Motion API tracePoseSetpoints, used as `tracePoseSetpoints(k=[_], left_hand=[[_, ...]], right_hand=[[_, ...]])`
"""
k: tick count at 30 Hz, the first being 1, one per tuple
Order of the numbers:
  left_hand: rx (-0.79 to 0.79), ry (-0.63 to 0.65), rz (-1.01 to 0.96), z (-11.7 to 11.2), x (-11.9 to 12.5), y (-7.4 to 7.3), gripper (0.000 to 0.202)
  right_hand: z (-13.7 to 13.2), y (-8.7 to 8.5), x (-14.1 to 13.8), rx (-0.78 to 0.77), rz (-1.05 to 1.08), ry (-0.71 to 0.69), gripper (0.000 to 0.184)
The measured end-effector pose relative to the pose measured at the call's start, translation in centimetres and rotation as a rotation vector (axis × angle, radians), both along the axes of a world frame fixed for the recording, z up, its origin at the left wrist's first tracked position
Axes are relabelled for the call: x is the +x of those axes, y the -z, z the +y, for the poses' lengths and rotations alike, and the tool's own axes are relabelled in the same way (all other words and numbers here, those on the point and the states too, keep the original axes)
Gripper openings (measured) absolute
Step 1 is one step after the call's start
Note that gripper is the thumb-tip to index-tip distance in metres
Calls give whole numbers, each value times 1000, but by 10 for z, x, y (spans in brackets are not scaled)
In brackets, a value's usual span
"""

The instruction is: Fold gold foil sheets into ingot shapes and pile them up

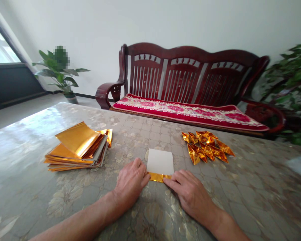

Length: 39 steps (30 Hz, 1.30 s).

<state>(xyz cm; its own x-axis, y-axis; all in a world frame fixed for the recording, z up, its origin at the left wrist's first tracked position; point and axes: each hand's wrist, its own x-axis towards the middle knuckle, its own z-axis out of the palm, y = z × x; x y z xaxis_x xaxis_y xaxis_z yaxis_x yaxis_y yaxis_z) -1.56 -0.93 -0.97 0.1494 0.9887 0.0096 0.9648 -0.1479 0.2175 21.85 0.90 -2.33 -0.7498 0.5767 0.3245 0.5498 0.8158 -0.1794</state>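
No legible text, no labels, as far as this view shows

bright daylight enters through a window [2, 45] beyond the left end of the glossy table top [150, 134], and the room looks pale and evenly lit. a broad white glare washes out the pattern across the left part of the table top, with a smaller patch near its right edge. gold foil sheets [77, 144] on the table top flare yellow and orange. shadows stay soft and short. beyond the table top, a potted plant [56, 72] is pixelated at its crown, and a wooden bench [190, 57] bows with wide-angle distortion. past the right end, a leafy plant [288, 87] falls darker. nothing looks out of focus.
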Motion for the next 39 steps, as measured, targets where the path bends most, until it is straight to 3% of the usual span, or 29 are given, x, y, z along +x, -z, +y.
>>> tracePoseSetpoints(k=[6, 8, 11, 13, 16, 26, 39], left_hand=[[70, 8, -12, -2, -3, 5, 8], [156, 99, -26, -7, -5, 7, 11], [253, 332, -70, -19, -6, 9, 18], [247, 460, -101, -27, -4, 9, 18], [216, 531, -85, -33, 2, 10, 23], [246, 541, 121, -38, 12, 20, 28], [227, 462, 238, -33, 20, 19, 26]], right_hand=[[-2, -1, 0, 16, -8, 7, 27], [-3, -2, 0, 27, -9, 12, 26], [-3, -2, -2, 35, -4, 14, 25], [-3, -2, -2, 35, 3, 11, 26], [-2, -2, -1, 31, 9, 7, 28], [-4, 0, 0, 5, -11, 9, 30], [-4, -3, 1, 158, 1, 21, 29]])
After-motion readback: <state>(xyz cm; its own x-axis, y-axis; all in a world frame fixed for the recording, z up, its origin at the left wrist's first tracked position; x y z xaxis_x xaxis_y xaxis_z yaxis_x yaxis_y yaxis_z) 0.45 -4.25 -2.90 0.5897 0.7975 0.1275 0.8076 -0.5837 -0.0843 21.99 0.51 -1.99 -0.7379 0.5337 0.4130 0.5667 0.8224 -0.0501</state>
